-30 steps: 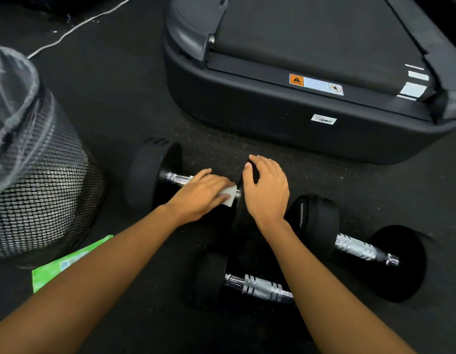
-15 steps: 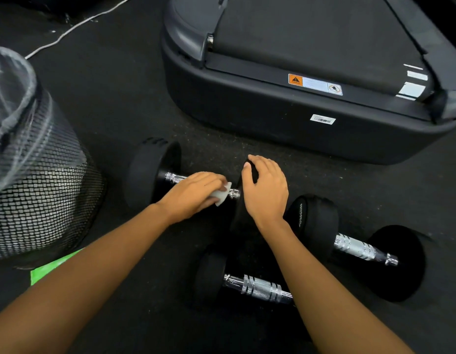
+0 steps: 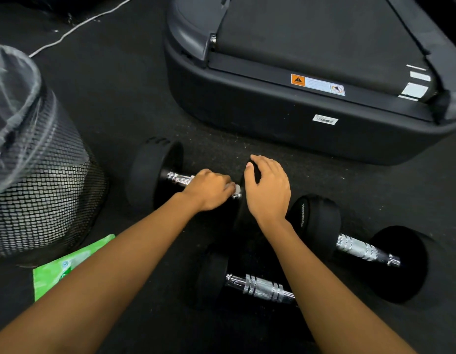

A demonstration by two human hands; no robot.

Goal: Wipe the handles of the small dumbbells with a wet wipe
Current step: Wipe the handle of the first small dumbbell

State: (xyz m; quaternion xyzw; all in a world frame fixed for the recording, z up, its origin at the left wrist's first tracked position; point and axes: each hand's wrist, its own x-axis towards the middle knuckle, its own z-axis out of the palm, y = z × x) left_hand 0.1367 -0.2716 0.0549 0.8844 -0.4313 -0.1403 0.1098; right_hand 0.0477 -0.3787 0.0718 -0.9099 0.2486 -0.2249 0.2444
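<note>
Black rubber-ended dumbbell (image 3: 155,175) with a chrome knurled handle (image 3: 178,178) lay on the dark floor (image 3: 119,111), nearest the grey treadmill (image 3: 273,129). My left hand (image 3: 209,190) clamped a white wet wipe (image 3: 236,189) round the handle to scrub. My right hand (image 3: 269,190) rested loose-fingered on the end weight (image 3: 242,215), presumably against rolling. Green wipe packet (image 3: 66,267) lay near.

The white wet wipe (image 3: 236,190) is nearly all buried under the left hand (image 3: 209,191); the right hand (image 3: 269,192) covers the right head of the far black-and-chrome dumbbell (image 3: 150,175); the right forearm (image 3: 324,282) hides the right end of the near black-and-chrome dumbbell (image 3: 260,288); the black mesh bin (image 3: 43,187) runs off the left edge; print on the orange-and-white warning label (image 3: 317,84) is too small to read.
</note>
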